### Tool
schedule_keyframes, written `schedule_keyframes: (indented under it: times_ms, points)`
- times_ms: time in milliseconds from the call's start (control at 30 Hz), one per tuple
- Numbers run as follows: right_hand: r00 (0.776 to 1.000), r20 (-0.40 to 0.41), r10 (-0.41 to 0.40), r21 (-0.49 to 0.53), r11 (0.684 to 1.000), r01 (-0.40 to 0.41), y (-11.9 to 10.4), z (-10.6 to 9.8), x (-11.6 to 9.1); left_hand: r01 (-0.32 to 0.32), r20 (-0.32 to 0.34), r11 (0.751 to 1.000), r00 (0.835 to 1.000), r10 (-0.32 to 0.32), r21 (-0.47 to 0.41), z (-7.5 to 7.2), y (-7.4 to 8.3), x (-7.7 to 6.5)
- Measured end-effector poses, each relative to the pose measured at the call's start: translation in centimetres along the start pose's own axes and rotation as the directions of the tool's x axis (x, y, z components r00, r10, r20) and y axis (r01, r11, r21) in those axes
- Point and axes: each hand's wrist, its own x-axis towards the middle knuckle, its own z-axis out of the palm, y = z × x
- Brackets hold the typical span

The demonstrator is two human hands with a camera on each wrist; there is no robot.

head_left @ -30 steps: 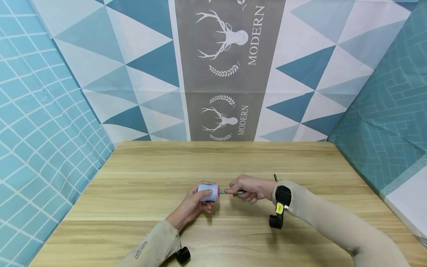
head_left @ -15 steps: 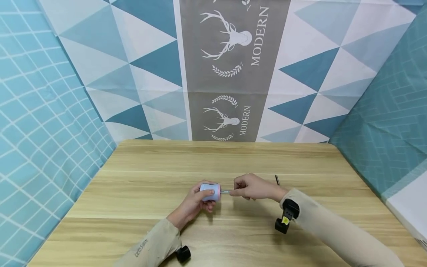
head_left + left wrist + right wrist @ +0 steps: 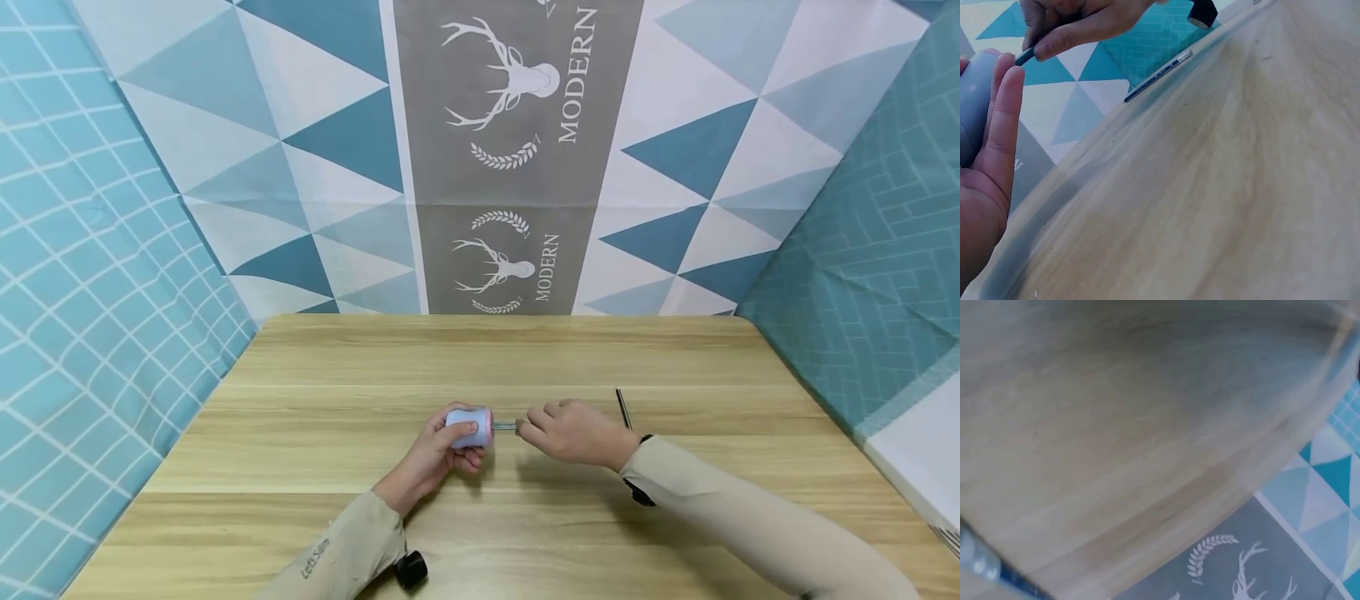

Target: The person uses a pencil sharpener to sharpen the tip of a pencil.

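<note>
My left hand (image 3: pixel 438 446) holds a light blue pencil sharpener (image 3: pixel 463 428) with a pink rim, lying sideways above the table. A slim pencil (image 3: pixel 505 426) enters the sharpener's pink end; its tip is hidden inside. My right hand (image 3: pixel 573 432) pinches the pencil just right of the sharpener, back of the hand upward. In the left wrist view, the sharpener (image 3: pixel 975 103) sits at the left edge behind straightened fingers, and the right thumb and fingers grip the dark pencil (image 3: pixel 1025 56). The right wrist view does not show the right hand.
A second dark pencil (image 3: pixel 623 408) lies on the wooden table (image 3: pixel 337 467), just beyond the right wrist. A white box-like edge (image 3: pixel 918 458) stands at the right side. Patterned cloths hang behind the table and at both sides.
The right hand has rolled over on the pencil, and its wrist camera has swung beneath the arm. The left hand keeps the sharpener in nearly the same place.
</note>
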Motion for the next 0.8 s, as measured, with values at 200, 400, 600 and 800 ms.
schedule_keyframes:
  times_ms: [200, 400, 600, 800]
  points:
    - [0.997, -0.028, 0.065, 0.102, 0.993, -0.062, -0.3, 0.6, 0.9, 0.029, -0.018, 0.999, 0.999, -0.03, -0.046, 0.0, 0.1, -0.1]
    - [0.955, 0.19, 0.229, 0.499, 0.815, -0.295, -0.9, -0.2, 1.6, 0.048, -0.013, 0.996, 0.999, -0.049, -0.078, 0.1, -0.1, -0.4]
    - [0.778, 0.56, 0.283, 0.746, 0.237, -0.623, 0.2, -1.1, 2.6, 0.042, -0.028, 0.998, 0.999, -0.043, -0.055, 0.1, -0.1, -0.2]
    - [0.588, 0.808, 0.042, 0.546, -0.426, -0.721, 1.3, -1.1, 2.7, 0.037, -0.022, 0.999, 0.999, -0.038, -0.04, 0.3, 0.1, -0.3]
